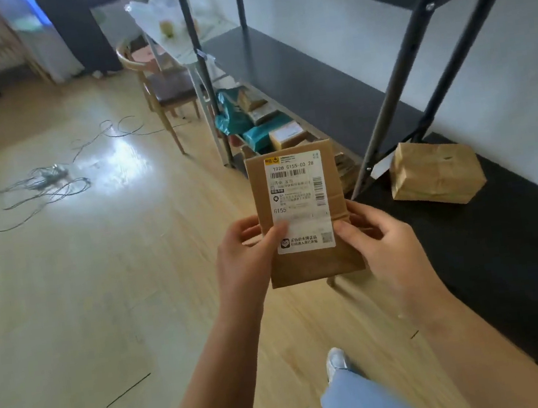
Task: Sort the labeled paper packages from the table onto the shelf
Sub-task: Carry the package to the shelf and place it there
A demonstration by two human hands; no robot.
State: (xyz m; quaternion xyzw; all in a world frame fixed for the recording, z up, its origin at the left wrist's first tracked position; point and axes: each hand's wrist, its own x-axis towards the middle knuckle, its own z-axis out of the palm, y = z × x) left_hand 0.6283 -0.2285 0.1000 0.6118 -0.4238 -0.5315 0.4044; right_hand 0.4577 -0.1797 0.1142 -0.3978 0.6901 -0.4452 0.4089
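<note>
Hands, left (249, 250) and right (377, 238), grip one labeled paper package (312, 263) by its sides.

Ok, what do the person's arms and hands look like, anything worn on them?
Both forearms are bare with no sleeves in view. The left hand and right hand wear no gloves, and no rings, watch or wristbands show. No markings are visible on either.

I've got a flat brown paper package (306, 212) up in front of me, upright, white shipping label (299, 200) facing me, "G155" printed on it. It's just left of the black shelf (503, 243). Another brown paper package (436, 172), crumpled and boxy, sits on that shelf's board by the diagonal brace. More packages (271, 125) lie on the lower level.
</note>
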